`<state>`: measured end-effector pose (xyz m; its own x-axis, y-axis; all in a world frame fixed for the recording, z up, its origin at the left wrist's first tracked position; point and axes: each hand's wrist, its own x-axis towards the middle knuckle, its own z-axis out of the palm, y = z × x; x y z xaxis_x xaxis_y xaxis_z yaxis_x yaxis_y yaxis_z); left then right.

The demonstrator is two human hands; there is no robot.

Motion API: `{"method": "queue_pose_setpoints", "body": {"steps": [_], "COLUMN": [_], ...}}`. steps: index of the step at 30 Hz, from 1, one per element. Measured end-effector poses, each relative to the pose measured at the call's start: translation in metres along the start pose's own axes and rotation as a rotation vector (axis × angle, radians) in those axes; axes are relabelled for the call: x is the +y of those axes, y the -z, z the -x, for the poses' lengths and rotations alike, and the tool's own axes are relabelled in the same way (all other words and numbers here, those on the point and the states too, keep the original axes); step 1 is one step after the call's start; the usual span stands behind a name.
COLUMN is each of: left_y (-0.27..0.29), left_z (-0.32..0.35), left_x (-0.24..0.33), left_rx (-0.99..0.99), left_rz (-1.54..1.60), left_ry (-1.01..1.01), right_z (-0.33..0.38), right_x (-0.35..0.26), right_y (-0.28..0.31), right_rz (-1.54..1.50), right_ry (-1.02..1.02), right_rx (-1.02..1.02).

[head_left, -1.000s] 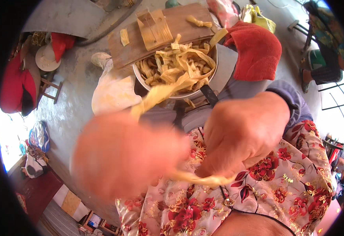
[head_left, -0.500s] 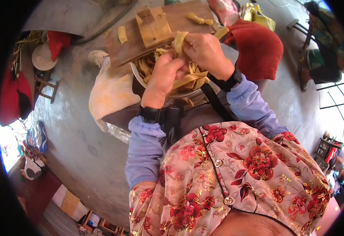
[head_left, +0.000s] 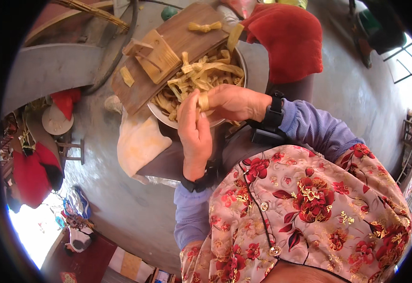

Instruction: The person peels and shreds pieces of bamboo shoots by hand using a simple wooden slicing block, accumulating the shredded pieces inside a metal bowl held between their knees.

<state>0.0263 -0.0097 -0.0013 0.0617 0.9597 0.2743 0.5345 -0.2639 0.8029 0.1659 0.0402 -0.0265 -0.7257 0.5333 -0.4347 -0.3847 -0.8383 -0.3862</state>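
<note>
My left hand (head_left: pixel 195 134) and my right hand (head_left: pixel 238 103) meet over the near side of a round metal basin (head_left: pixel 158 114). Between their fingertips they pinch a flat yellow strip (head_left: pixel 203 100), bent into a band; part of it is hidden by the fingers. Many similar yellow strips (head_left: pixel 215 73) fill the basin, some of them knotted. A wooden board (head_left: pixel 182 26) lies across the basin's far left side. It carries a wooden block (head_left: pixel 161 56) with an upright piece, a knotted strip (head_left: pixel 205 27) and a short flat piece (head_left: pixel 126 76).
A red cloth (head_left: pixel 288 45) covers my right knee, and a pale cloth (head_left: pixel 140 141) hangs by my left. A dark hose (head_left: pixel 128 47) curves across the floor beyond the board. Stools (head_left: pixel 71 151) and red fabric (head_left: pixel 34 172) are off to the left.
My view has turned, so the board and basin appear shifted. Both hands have come nearer to me, and the strip between them is now bent into a tighter band.
</note>
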Motion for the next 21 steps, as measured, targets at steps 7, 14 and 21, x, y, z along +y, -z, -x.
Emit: {"method": "queue_pose_setpoints", "body": {"steps": [7, 14, 21], "left_y": [-0.001, -0.011, -0.007], "left_z": [-0.026, -0.033, -0.021], "left_x": [-0.001, -0.025, 0.020], "left_rx": [-0.023, 0.116, -0.009], "left_rz": [-0.247, 0.857, 1.111], "left_ry": [0.094, 0.819, 0.867], "right_z": [-0.015, -0.024, -0.023], "right_x": [-0.015, -0.042, -0.041], "right_y": [-0.007, -0.022, -0.019], "right_rz": [1.255, 1.442, 0.857], "right_ry": [0.932, 1.313, 0.835], "right_rx": [0.192, 0.217, 0.353]}}
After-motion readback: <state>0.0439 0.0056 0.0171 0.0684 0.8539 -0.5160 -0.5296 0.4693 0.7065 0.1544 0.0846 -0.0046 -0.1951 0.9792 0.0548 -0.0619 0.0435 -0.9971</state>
